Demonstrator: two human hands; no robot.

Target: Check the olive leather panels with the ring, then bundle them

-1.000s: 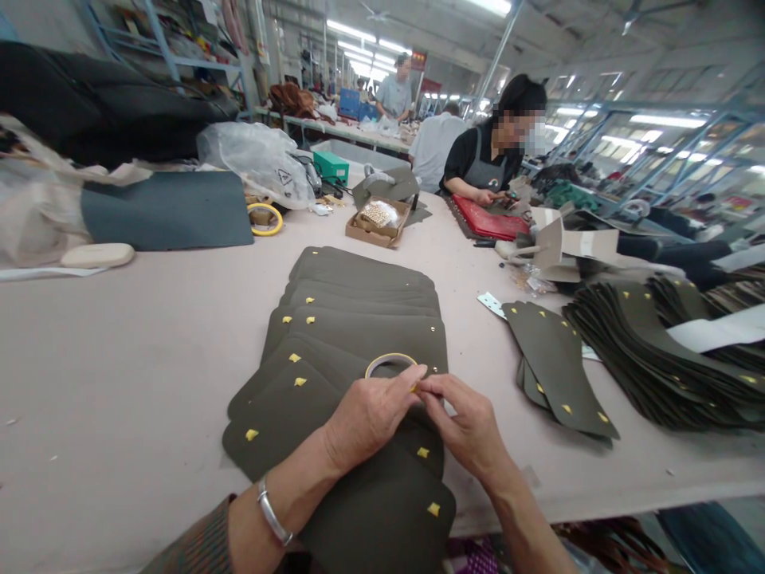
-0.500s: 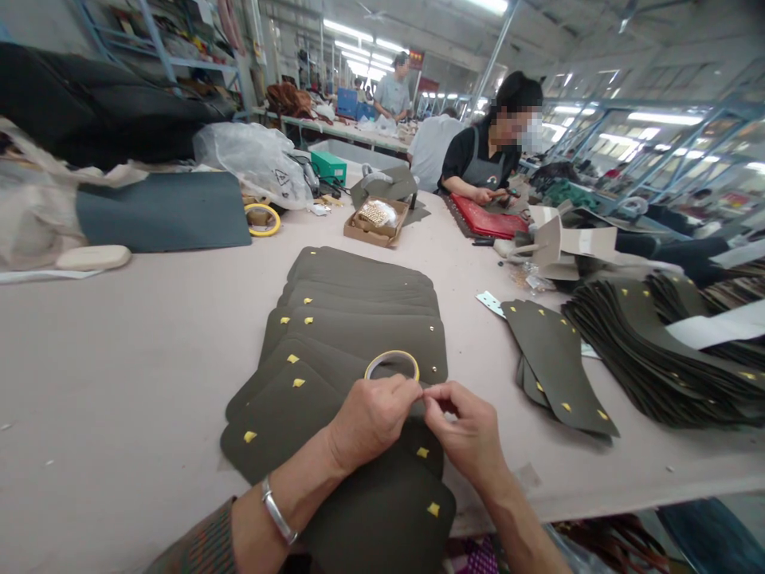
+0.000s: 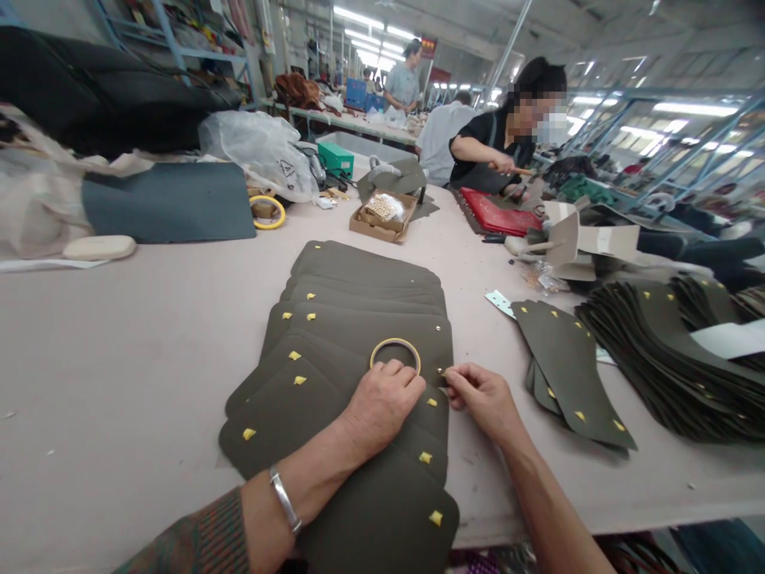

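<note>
A fanned row of dark olive leather pieces [image 3: 358, 319] with small yellow tape squares lies in front of me on the pale table [image 3: 131, 351]. A yellow tape roll [image 3: 394, 354] rests on them. My left hand [image 3: 382, 402] lies on the pieces, fingers curled against the roll. My right hand [image 3: 483, 395] pinches at the right corner of a piece, beside a small metal stud; what the fingertips hold is too small to name.
More olive pieces lie at the right [image 3: 567, 375], with a big stack [image 3: 669, 351] behind them. Further back are a cardboard box of brass parts [image 3: 382, 215], a second yellow tape roll [image 3: 267, 211], a plastic bag [image 3: 263, 155] and a grey sheet [image 3: 167, 203]. A person in black [image 3: 496, 147] works over a red piece [image 3: 499, 219].
My hands have parted: the left has settled flat onto the pieces by the roll, the right has moved out to the piece's right corner. The person in black has raised a hand with a tool.
</note>
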